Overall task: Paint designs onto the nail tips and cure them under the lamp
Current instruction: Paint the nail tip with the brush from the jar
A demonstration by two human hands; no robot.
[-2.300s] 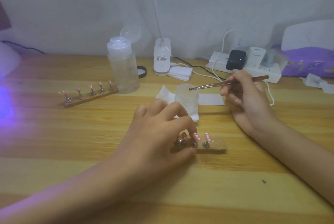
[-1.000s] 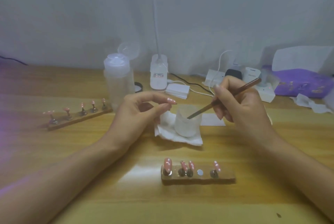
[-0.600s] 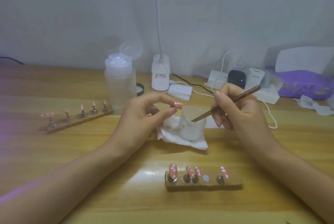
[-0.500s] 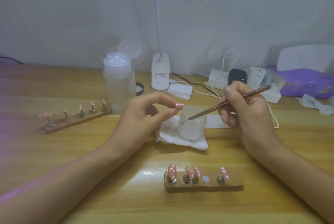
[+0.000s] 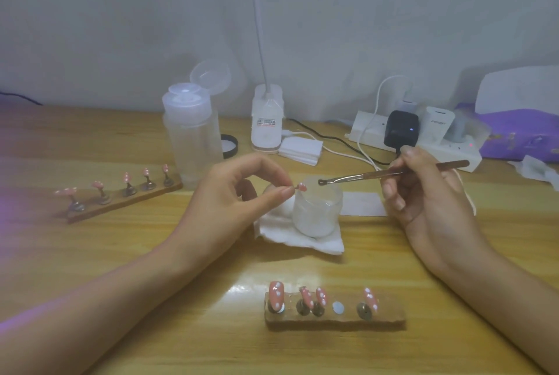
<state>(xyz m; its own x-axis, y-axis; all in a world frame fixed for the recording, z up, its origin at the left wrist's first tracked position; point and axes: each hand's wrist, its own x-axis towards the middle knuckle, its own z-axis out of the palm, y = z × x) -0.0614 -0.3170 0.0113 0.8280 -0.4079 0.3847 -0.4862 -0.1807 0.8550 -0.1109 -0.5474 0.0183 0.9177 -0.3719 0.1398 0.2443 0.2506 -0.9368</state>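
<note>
A pink nail tip was pinched between the thumb and forefinger of the left hand, held above the frosted jar on a white tissue. The right hand gripped a slim brush, its tip over the jar's mouth. Nearer, a wooden holder on the desk carried four dotted pink tips beside one bare magnet.

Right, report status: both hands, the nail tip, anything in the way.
Left hand grip pinches small pink nail tip. Right hand grip holds thin brown-handled brush, bristles above frosted white jar. Nothing between brush and tip.
</note>
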